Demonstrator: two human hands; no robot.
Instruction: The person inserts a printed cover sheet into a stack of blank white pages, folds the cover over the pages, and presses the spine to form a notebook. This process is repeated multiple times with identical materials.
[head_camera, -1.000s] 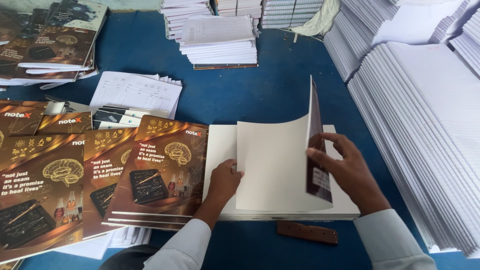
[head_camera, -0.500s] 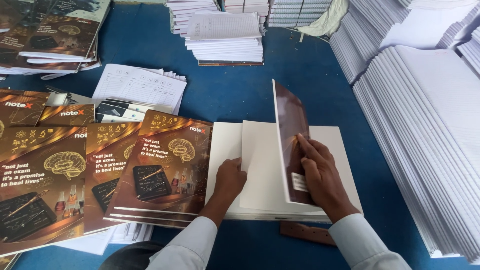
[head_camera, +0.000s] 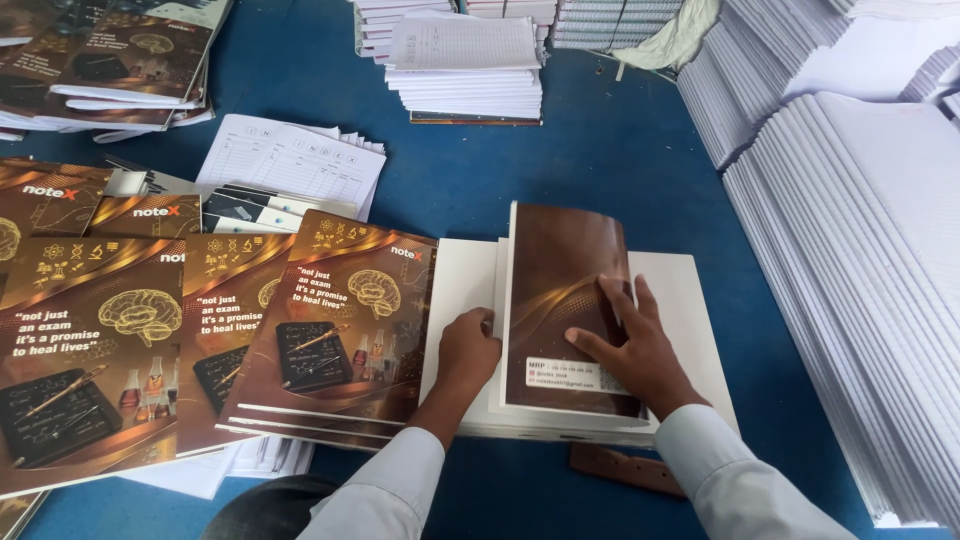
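Pressing flat, fingers spread, the right hand (head_camera: 625, 345) sits on the brown cover (head_camera: 570, 300) atop a white stack (head_camera: 690, 300) on the worktop (head_camera: 560, 180); left hand (head_camera: 468, 350) curls against the cover's left edge, gripping nothing.

Glossy brown notebook cover (head_camera: 570, 300) with gold swirl; white blank cover sheets (head_camera: 690, 300) beneath; brown-gold covers with brain drawing (head_camera: 340, 330); blue tabletop (head_camera: 500, 190); white paper stacks (head_camera: 850, 230).

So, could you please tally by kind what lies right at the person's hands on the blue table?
Hands: 2, left hand and right hand
Folded brown cover: 1
White stack beneath it: 1
Brown wooden strip: 1
Total: 5
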